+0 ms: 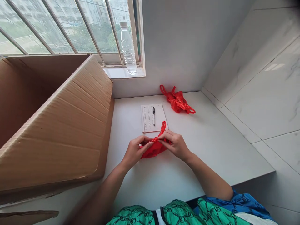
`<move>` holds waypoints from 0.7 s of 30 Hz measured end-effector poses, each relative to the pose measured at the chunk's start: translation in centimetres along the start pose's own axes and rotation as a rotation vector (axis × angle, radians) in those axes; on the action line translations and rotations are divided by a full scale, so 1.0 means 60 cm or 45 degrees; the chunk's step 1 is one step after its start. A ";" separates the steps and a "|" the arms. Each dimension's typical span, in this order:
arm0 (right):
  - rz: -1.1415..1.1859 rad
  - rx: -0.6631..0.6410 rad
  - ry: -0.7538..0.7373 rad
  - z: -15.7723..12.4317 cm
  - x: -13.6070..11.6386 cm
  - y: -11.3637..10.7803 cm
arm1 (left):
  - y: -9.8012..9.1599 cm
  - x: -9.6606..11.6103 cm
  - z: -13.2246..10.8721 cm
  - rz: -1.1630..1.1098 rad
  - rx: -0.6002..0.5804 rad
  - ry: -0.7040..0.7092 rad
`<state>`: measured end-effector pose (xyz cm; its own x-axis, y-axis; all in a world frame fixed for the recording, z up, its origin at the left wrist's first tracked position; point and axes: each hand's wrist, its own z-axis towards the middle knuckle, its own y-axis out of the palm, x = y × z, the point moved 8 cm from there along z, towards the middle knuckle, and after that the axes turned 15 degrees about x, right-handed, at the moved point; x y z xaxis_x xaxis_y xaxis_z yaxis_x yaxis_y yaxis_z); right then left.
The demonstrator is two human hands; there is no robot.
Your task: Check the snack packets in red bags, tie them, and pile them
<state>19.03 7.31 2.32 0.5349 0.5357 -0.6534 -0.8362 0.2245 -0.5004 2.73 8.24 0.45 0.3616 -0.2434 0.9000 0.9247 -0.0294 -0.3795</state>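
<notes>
A red plastic bag (154, 151) rests on the white table in front of me, its top gathered into a knot or twist. My left hand (138, 148) pinches the gathered part from the left with thumb and fingers. From the right, my right hand (173, 143) pinches the same part, close to the left fingertips. One handle loop of the bag sticks up between the hands toward the notebook. What the bag contains, if anything, cannot be seen.
Just beyond the bag lies a notebook (147, 120) with a black pen (153, 115) on it. A second red plastic bag (178, 101) is crumpled near the wall. At left stands a large open cardboard box (70, 125). A water bottle (128, 48) stands on the windowsill.
</notes>
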 end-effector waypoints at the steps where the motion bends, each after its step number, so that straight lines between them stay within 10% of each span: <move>1: 0.035 0.021 0.001 0.002 0.000 -0.003 | -0.005 0.003 0.001 0.009 0.029 0.026; 13: 0.043 0.172 0.247 0.020 0.055 -0.092 | -0.130 -0.005 0.025 0.303 0.579 0.165; 21: 0.032 0.030 0.053 0.019 -0.005 -0.048 | -0.017 0.075 -0.018 0.675 0.194 0.798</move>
<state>21.16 7.41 4.60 0.5176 0.5071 -0.6892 -0.8519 0.2305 -0.4702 3.26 6.13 4.64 0.6622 -0.6835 0.3071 0.6727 0.3617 -0.6455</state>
